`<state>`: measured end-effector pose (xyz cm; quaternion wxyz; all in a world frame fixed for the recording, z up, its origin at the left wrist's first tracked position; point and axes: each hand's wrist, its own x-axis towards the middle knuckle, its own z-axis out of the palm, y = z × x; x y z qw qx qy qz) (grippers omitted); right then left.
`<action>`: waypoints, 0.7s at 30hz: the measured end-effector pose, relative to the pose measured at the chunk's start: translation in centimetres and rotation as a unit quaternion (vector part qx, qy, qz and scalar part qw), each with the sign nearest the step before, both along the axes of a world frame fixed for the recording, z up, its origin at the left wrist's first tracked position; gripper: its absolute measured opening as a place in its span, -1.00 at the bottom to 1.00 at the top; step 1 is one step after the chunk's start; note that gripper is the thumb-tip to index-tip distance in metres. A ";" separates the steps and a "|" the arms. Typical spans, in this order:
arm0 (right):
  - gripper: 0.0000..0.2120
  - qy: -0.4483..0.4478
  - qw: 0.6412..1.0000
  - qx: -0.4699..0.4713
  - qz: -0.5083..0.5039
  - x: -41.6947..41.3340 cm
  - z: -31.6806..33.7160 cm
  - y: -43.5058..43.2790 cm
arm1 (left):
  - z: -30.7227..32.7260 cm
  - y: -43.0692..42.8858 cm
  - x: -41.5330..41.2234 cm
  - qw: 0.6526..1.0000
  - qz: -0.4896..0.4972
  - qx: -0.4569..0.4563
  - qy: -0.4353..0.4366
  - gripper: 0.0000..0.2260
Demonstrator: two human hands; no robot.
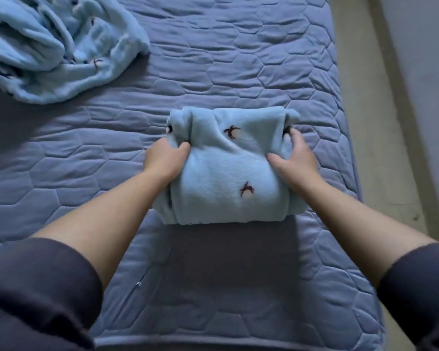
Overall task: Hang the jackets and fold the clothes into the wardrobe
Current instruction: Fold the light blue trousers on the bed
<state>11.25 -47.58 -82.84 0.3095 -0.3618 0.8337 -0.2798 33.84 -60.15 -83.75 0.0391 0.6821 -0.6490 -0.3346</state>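
Lying midway across a blue quilted bed cover (238, 59) with hexagon stitching: a folded light-blue fleece garment (228, 173), a thick squarish bundle dotted with small dark embroidered motifs, flat on the cover and clasped from both sides. At its left edge, left hand (162, 160), thumb laid over the top layer, fingers curled down and tucked into the side folds, gripping the fabric. At its right edge, right hand (295, 160), thumb pressed on top, fingers curled round the far right corner, likewise gripping; fingertips mostly buried in fleece, perhaps hooked under the bundle, hard to tell. Both forearms bare, reaching out of dark sleeves (36, 287) ending near the elbows. Well apart, at the far left of the cover, a crumpled light-blue fleece garment (53, 49) with the same motifs, unfolded in a loose heap. Along the right of the bed, a strip of pale floor (390, 148)
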 end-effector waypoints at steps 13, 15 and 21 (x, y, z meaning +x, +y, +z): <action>-0.33 0.347 0.897 -0.128 0.242 5.2 1.7 -0.2 | 2.4 3.2 -1.0 0.860 -0.381 -0.339 -0.027 -0.49; -0.37 0.330 0.887 -0.050 0.317 5.5 0.4 -0.6 | 1.2 3.8 -1.3 0.870 -0.431 -0.223 -0.082 -0.40; -0.36 0.333 0.892 0.067 0.298 3.3 -7.5 -1.3 | -6.8 2.7 -1.7 0.886 -0.392 -0.188 -0.159 -0.30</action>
